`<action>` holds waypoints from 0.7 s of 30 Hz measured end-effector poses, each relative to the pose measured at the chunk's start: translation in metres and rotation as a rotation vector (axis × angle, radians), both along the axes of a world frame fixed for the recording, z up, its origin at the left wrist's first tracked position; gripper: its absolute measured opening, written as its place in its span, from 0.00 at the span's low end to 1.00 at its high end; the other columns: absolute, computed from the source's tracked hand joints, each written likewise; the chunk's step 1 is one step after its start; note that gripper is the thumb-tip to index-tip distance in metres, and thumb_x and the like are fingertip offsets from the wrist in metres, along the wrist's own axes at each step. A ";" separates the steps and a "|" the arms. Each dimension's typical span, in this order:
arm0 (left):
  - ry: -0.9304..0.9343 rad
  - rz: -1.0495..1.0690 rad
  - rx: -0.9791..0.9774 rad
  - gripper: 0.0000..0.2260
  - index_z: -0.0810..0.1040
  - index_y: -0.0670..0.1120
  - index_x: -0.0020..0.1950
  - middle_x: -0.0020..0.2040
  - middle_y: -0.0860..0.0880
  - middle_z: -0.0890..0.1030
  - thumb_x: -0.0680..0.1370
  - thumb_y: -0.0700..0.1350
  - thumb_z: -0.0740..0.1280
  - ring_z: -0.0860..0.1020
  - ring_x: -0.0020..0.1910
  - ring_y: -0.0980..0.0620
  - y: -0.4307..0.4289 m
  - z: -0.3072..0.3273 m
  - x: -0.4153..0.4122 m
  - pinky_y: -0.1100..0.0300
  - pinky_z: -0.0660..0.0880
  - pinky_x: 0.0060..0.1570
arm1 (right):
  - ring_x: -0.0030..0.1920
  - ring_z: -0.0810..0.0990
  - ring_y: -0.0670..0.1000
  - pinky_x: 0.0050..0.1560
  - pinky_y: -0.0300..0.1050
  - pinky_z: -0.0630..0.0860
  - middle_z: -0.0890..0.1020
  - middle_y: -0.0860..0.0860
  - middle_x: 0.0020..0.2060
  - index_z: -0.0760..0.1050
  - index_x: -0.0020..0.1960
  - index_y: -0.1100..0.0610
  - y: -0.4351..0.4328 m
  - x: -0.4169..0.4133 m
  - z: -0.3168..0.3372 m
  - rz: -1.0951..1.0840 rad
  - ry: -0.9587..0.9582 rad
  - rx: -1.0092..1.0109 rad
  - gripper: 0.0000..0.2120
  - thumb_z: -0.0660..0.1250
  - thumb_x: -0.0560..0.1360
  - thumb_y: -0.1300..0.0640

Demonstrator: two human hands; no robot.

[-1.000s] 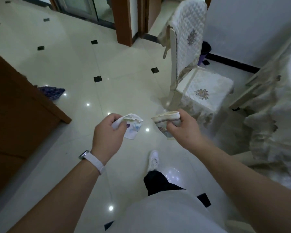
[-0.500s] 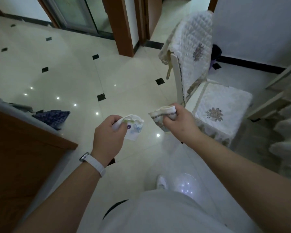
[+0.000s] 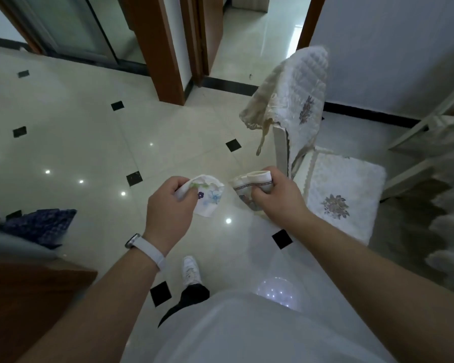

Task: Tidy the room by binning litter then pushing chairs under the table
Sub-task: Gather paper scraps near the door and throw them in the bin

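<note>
**A:** Head view: the left hand (image 3: pixel 169 205) is closed around a crushed white paper cup with blue flowers (image 3: pixel 207 197); the right hand (image 3: pixel 278 199) is closed around a second crumpled cup with a brown-patterned band (image 3: pixel 249 191). Both are carried in the air above the glossy tiled floor (image 3: pixel 89 142), just left of a chair with a quilted cover (image 3: pixel 333 184). What might go wrong?

**B:** Each cup is pinched at its crushed wall only, so either could slip out and land on the tiles. The chair stands pulled out and close to the right arm; a careless step could knock it.

**A:** And what cannot be made out?

**B:** No bin shows anywhere in the frame. The table is cut off at the right edge, where only draped pale cloth (image 3: pixel 446 205) appears. A dark blue checked fabric (image 3: pixel 37 226) at left is half hidden behind a brown wooden panel (image 3: pixel 24 305); what it is cannot be told.
</note>
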State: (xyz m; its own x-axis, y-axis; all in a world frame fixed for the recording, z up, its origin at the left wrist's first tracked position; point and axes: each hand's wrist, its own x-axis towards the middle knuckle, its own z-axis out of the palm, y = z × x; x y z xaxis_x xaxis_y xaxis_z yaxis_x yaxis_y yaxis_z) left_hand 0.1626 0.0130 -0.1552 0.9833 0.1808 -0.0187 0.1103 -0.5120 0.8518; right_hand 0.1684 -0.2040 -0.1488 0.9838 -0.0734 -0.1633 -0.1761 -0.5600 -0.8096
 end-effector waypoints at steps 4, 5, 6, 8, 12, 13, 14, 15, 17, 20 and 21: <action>-0.002 -0.062 -0.068 0.08 0.76 0.53 0.38 0.34 0.56 0.78 0.76 0.42 0.68 0.73 0.33 0.61 0.030 0.003 0.080 0.69 0.67 0.30 | 0.36 0.77 0.41 0.31 0.32 0.71 0.79 0.44 0.37 0.74 0.45 0.48 0.035 0.063 0.018 -0.056 -0.030 -0.004 0.06 0.65 0.74 0.58; -0.007 -0.084 -0.082 0.08 0.76 0.53 0.39 0.34 0.57 0.78 0.77 0.42 0.68 0.73 0.32 0.61 0.037 0.004 0.099 0.69 0.67 0.30 | 0.36 0.77 0.38 0.30 0.28 0.69 0.79 0.43 0.37 0.74 0.46 0.48 0.041 0.078 0.023 -0.067 -0.036 0.000 0.06 0.66 0.75 0.58; -0.015 -0.110 -0.091 0.08 0.76 0.53 0.39 0.33 0.59 0.77 0.77 0.42 0.68 0.73 0.32 0.60 0.044 0.006 0.116 0.69 0.68 0.30 | 0.37 0.77 0.36 0.30 0.27 0.69 0.79 0.42 0.38 0.74 0.47 0.48 0.047 0.093 0.028 -0.086 -0.046 -0.017 0.06 0.66 0.75 0.58; -0.023 -0.154 -0.096 0.07 0.77 0.53 0.40 0.32 0.59 0.77 0.77 0.42 0.68 0.73 0.31 0.61 0.056 0.010 0.148 0.69 0.67 0.29 | 0.38 0.77 0.36 0.34 0.30 0.71 0.78 0.40 0.39 0.74 0.47 0.47 0.056 0.124 0.034 -0.154 -0.082 -0.059 0.06 0.66 0.75 0.58; -0.018 -0.197 -0.052 0.06 0.77 0.51 0.40 0.34 0.55 0.77 0.77 0.42 0.68 0.73 0.32 0.61 0.075 0.011 0.212 0.70 0.67 0.29 | 0.44 0.78 0.43 0.47 0.50 0.79 0.79 0.41 0.42 0.75 0.51 0.47 0.063 0.177 0.036 -0.286 -0.095 -0.082 0.07 0.66 0.74 0.55; -0.014 -0.206 -0.052 0.06 0.77 0.50 0.40 0.34 0.55 0.77 0.77 0.42 0.68 0.73 0.32 0.61 0.076 0.010 0.227 0.70 0.67 0.29 | 0.44 0.79 0.45 0.48 0.51 0.79 0.79 0.40 0.42 0.74 0.52 0.46 0.061 0.187 0.035 -0.298 -0.086 -0.101 0.08 0.66 0.74 0.54; -0.006 -0.217 -0.057 0.06 0.77 0.50 0.41 0.34 0.55 0.77 0.77 0.42 0.68 0.73 0.31 0.62 0.075 0.010 0.241 0.70 0.66 0.28 | 0.44 0.79 0.45 0.47 0.50 0.79 0.79 0.40 0.42 0.74 0.52 0.45 0.059 0.197 0.035 -0.309 -0.084 -0.108 0.08 0.66 0.74 0.53; 0.002 -0.232 -0.061 0.06 0.77 0.50 0.41 0.33 0.55 0.77 0.77 0.42 0.68 0.72 0.31 0.62 0.073 0.009 0.257 0.71 0.66 0.28 | 0.43 0.78 0.44 0.45 0.48 0.78 0.79 0.41 0.41 0.74 0.51 0.45 0.056 0.207 0.034 -0.321 -0.087 -0.107 0.08 0.66 0.74 0.54; 0.018 -0.261 -0.062 0.06 0.78 0.51 0.41 0.33 0.56 0.77 0.77 0.42 0.68 0.73 0.31 0.62 0.066 0.008 0.289 0.71 0.66 0.28 | 0.41 0.78 0.41 0.39 0.40 0.75 0.79 0.42 0.40 0.75 0.51 0.46 0.048 0.232 0.031 -0.355 -0.096 -0.084 0.07 0.66 0.74 0.56; 0.040 -0.285 -0.040 0.07 0.77 0.52 0.40 0.34 0.56 0.78 0.76 0.43 0.68 0.73 0.31 0.63 0.050 0.005 0.339 0.71 0.67 0.28 | 0.36 0.76 0.37 0.29 0.29 0.69 0.79 0.43 0.40 0.75 0.49 0.46 0.034 0.276 0.021 -0.419 -0.085 0.002 0.08 0.66 0.74 0.58; 0.040 -0.288 -0.024 0.07 0.77 0.52 0.40 0.34 0.56 0.78 0.76 0.42 0.68 0.74 0.32 0.63 0.044 0.003 0.360 0.71 0.67 0.29 | 0.36 0.76 0.36 0.30 0.29 0.69 0.79 0.42 0.40 0.74 0.47 0.44 0.027 0.297 0.015 -0.434 -0.082 0.039 0.09 0.67 0.74 0.59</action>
